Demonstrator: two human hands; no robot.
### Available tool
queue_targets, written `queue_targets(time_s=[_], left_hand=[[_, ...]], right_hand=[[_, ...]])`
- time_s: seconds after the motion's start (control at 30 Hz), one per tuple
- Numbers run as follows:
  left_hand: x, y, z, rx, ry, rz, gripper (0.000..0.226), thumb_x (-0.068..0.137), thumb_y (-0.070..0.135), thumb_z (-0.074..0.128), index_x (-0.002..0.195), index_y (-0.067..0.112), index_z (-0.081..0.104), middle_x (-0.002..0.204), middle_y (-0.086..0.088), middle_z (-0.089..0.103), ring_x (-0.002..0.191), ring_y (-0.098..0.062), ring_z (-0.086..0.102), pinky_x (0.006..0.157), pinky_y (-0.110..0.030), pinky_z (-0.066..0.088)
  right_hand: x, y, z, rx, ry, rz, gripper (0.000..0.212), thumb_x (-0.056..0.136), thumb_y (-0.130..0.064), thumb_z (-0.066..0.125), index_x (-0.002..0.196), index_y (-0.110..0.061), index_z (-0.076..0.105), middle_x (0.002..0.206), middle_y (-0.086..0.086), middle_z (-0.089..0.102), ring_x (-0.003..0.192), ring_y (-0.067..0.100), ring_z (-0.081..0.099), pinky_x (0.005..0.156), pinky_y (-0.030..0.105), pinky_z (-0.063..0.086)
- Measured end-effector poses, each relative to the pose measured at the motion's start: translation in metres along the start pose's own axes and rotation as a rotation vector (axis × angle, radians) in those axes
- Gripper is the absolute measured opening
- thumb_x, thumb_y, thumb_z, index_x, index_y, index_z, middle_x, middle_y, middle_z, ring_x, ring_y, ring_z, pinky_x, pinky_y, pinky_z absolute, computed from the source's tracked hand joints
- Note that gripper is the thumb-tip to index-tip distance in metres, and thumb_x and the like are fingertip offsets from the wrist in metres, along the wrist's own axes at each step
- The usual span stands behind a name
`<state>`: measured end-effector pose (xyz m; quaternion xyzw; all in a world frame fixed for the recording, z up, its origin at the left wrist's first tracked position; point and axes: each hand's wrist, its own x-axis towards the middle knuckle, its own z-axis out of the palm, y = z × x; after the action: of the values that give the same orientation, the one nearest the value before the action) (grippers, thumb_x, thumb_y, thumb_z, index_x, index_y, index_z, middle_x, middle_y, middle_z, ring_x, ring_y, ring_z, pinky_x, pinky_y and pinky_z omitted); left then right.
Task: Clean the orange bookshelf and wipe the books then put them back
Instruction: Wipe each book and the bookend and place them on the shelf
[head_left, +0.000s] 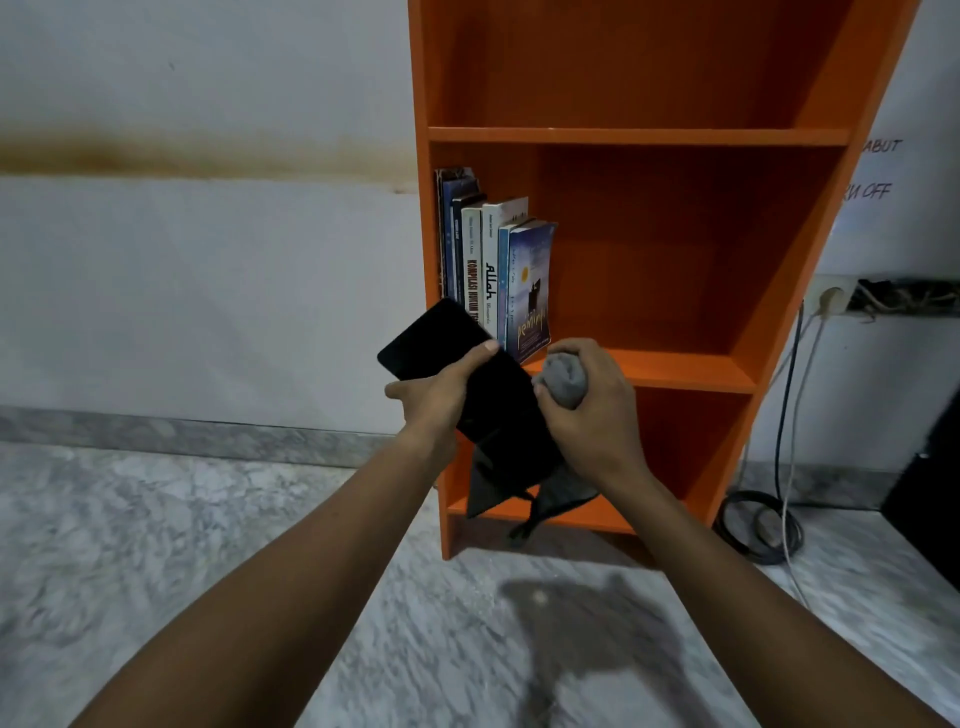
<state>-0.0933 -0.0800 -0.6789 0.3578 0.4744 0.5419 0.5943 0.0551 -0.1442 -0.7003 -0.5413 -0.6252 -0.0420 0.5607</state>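
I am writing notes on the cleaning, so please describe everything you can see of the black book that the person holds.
The black book is plain, with a dark, smooth cover and no visible title. It is closed and tilted, upper end towards the left. The left hand grips its left edge, thumb on the cover. The right hand presses a bunched grey cloth against its right side. It is held in front of the orange bookshelf.

Orange bookshelf (639, 136): smooth, matt laminate-like boards with a faint sheen. Black book (483, 395): smooth, dark cover, slightly glossy. Grey cloth (563, 382): soft, matt fabric, bunched and creased. Shelved books (493, 270): paper covers with printed spines, the outermost worn at its edges. Floor (208, 519): polished, marble-patterned grey-white stone or tile. Wall (208, 104): matt paint, stained in a brownish band.
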Motion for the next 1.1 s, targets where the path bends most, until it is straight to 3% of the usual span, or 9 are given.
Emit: queue_targets(time_s=[0.13, 0.2, 0.4, 0.5, 0.63, 0.8, 0.93, 1.03, 1.1], left_hand=[[0.009, -0.016, -0.002, 0.216, -0.080, 0.198, 0.032, 0.083, 0.031, 0.082, 0.093, 0.021, 0.054, 0.097, -0.012, 0.067, 0.085, -0.029, 0.067, 0.060, -0.044, 0.061], [0.003, -0.020, 0.001, 0.312, -0.180, 0.253, 0.013, 0.091, 0.022, 0.074, 0.099, 0.022, 0.064, 0.096, -0.007, 0.073, 0.088, -0.028, 0.072, 0.068, -0.051, 0.064], [-0.013, -0.025, 0.010, 0.244, -0.245, 0.322, 0.020, 0.099, 0.008, 0.062, 0.089, 0.021, 0.074, 0.090, -0.003, 0.077, 0.089, -0.026, 0.075, 0.072, -0.044, 0.064], [-0.020, -0.032, 0.013, 0.287, -0.211, 0.420, 0.026, 0.098, 0.013, 0.064, 0.078, 0.026, 0.074, 0.077, 0.007, 0.077, 0.080, -0.017, 0.074, 0.072, -0.042, 0.064], [-0.010, -0.038, 0.006, 0.319, -0.071, 0.453, 0.027, 0.096, 0.017, 0.067, 0.071, 0.026, 0.073, 0.065, 0.007, 0.068, 0.069, -0.015, 0.066, 0.068, -0.036, 0.059], [0.003, -0.038, -0.008, 0.366, -0.118, 0.409, 0.028, 0.095, 0.022, 0.068, 0.068, 0.023, 0.073, 0.059, 0.011, 0.065, 0.071, -0.022, 0.069, 0.073, -0.052, 0.063], [0.014, -0.032, -0.026, 0.320, -0.195, 0.335, 0.014, 0.099, 0.015, 0.064, 0.091, 0.015, 0.076, 0.086, -0.008, 0.076, 0.078, -0.032, 0.075, 0.067, -0.046, 0.063], [0.015, -0.018, -0.041, 0.272, -0.372, 0.276, 0.020, 0.101, 0.012, 0.060, 0.117, 0.008, 0.071, 0.097, -0.008, 0.077, 0.082, -0.033, 0.076, 0.065, -0.037, 0.061], [0.011, -0.010, -0.046, 0.280, -0.502, 0.229, 0.022, 0.101, 0.014, 0.058, 0.121, 0.012, 0.070, 0.104, -0.008, 0.078, 0.086, -0.033, 0.077, 0.067, -0.036, 0.063]], right_hand=[[-0.006, 0.002, 0.009, -0.037, -0.331, 0.091, 0.040, 0.074, 0.007, 0.065, 0.099, -0.024, 0.063, 0.098, 0.000, 0.065, 0.088, 0.020, 0.060, 0.067, 0.036, 0.048], [-0.015, 0.007, 0.012, -0.049, -0.367, 0.089, 0.040, 0.073, 0.008, 0.066, 0.099, -0.022, 0.061, 0.098, 0.002, 0.060, 0.086, 0.021, 0.057, 0.066, 0.036, 0.045], [-0.017, 0.011, 0.009, -0.505, -0.168, 0.231, 0.044, 0.079, -0.006, 0.070, 0.115, -0.009, 0.044, 0.119, 0.016, 0.044, 0.084, 0.037, 0.055, 0.063, 0.041, 0.043], [-0.019, 0.005, 0.008, -0.613, -0.288, 0.279, 0.031, 0.081, -0.007, 0.064, 0.109, -0.011, 0.052, 0.108, 0.015, 0.064, 0.099, 0.037, 0.062, 0.070, 0.043, 0.048], [-0.040, -0.016, 0.016, -0.434, -0.567, 0.114, 0.024, 0.082, -0.014, 0.067, 0.102, -0.018, 0.054, 0.102, 0.009, 0.066, 0.092, 0.032, 0.061, 0.065, 0.034, 0.033], [-0.038, -0.026, -0.003, -0.244, -0.915, 0.055, 0.020, 0.072, -0.022, 0.074, 0.089, -0.028, 0.066, 0.088, -0.005, 0.070, 0.081, 0.016, 0.063, 0.071, 0.040, 0.054], [-0.001, -0.012, -0.030, -0.120, -0.607, 0.242, 0.031, 0.069, -0.016, 0.067, 0.090, -0.038, 0.068, 0.089, -0.010, 0.072, 0.085, 0.015, 0.069, 0.072, 0.047, 0.060], [0.019, 0.006, -0.047, -0.021, -0.170, 0.315, 0.020, 0.079, -0.014, 0.062, 0.095, -0.026, 0.065, 0.094, -0.003, 0.071, 0.088, 0.021, 0.067, 0.076, 0.047, 0.057], [0.025, 0.009, -0.049, 0.159, -0.137, 0.424, 0.011, 0.100, -0.018, 0.058, 0.103, -0.008, 0.062, 0.095, 0.008, 0.069, 0.087, 0.025, 0.066, 0.077, 0.047, 0.055]])
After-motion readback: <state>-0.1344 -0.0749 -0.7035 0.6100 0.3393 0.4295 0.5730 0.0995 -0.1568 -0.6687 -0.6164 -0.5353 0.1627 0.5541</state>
